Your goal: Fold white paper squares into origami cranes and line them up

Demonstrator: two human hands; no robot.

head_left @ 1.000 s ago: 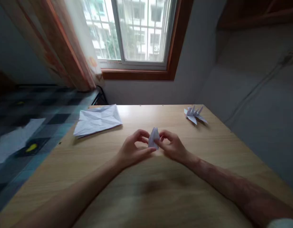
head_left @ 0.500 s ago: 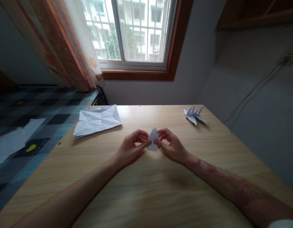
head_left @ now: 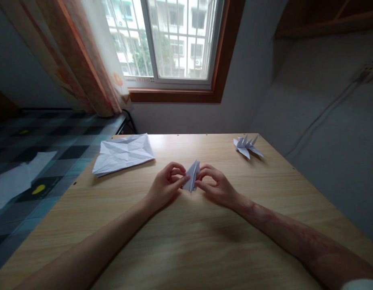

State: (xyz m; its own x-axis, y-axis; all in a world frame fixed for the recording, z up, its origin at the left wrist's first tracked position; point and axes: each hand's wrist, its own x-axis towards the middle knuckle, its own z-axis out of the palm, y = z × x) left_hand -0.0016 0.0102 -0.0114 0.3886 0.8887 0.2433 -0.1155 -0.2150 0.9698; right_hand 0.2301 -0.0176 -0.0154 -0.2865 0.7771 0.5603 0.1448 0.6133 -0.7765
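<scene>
A small piece of folded white paper (head_left: 191, 178), pointed at the top and layered along its right side, is held between my hands above the middle of the table. My left hand (head_left: 169, 182) pinches its left side, thumb in front. On the right edge, the thumb and fingers of my right hand (head_left: 215, 184) close on the paper's layers. The fingertips behind the paper are partly hidden.
Creased white sheets (head_left: 124, 155) lie at the table's back left. Folded paper pieces with pointed tips (head_left: 247, 146) sit at the back right. To the left, a checkered bed (head_left: 68, 152) carries more white paper (head_left: 17, 179). A window (head_left: 180, 44) is beyond the wooden table (head_left: 180, 249).
The folded paper has turned, so its broad front face has given way to a slanted left flap and layered right edges. Both hands keep hold and have shifted only slightly.
</scene>
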